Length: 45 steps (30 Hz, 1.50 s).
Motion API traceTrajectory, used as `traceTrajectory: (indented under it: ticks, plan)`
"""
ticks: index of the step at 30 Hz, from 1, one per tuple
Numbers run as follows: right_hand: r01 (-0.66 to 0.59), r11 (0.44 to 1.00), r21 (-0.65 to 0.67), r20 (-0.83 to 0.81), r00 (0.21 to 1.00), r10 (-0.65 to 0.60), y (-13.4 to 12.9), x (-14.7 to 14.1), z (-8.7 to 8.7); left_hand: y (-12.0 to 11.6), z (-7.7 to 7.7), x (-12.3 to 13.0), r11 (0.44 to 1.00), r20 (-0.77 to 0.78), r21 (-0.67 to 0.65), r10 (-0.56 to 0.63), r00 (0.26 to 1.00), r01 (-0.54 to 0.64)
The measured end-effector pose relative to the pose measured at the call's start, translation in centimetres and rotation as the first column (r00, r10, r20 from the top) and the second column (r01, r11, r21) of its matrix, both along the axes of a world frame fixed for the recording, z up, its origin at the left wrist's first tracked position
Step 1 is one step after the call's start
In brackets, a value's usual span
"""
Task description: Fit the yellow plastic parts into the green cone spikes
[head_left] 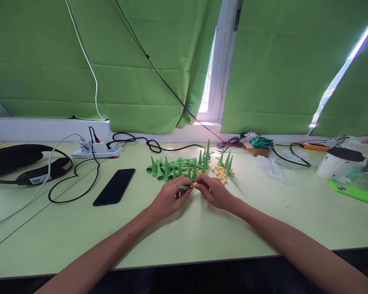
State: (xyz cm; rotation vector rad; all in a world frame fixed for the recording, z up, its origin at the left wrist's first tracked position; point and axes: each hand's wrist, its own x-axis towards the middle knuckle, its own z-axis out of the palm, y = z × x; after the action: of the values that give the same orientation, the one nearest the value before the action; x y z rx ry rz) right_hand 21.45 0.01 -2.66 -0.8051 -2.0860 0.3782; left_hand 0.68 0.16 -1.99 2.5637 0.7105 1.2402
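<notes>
Both hands meet over the table, just in front of a heap of green plastic cones (159,171). My left hand (171,196) is closed around a green plastic cone (184,187) that lies on its side, its wide end toward the right. In my right hand (215,191), thumb and forefinger pinch a small yellow plastic piece (195,184) at that end of the cone. Whether the piece is inside the cone or only touching it I cannot tell. Behind the right hand, several cones stand upright beside a pile of small yellow pieces (222,174).
A black phone (114,187) lies to the left, near a power strip (95,151), cables and black headphones (46,171). On the right are a clear plastic bag (269,166), a small cardboard box (256,149), a lidded paper cup (340,163) and a green-cased phone (355,192).
</notes>
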Motion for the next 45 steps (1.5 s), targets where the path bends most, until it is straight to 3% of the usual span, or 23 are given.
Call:
traceTrajectory:
  ticks: [15, 23, 45]
  plan:
    - [0.040, 0.999, -0.016, 0.030, 0.999, -0.040, 0.04, -0.02, 0.08, 0.03, 0.17, 0.01, 1.000, -0.016, -0.002, -0.012, 1.000, 0.012]
    - [-0.016, 0.999, -0.041, 0.035, 0.999, 0.017, -0.12, 0.14, 0.00, -0.05, 0.51, 0.11, 1.000, 0.010, -0.010, 0.015, 1.000, -0.015]
    - [0.033, 0.999, 0.022, 0.057, 0.998, -0.034, 0.13, 0.10, -0.11, -0.11, 0.46, 0.06, 1.000, 0.010, -0.017, 0.000, 1.000, 0.000]
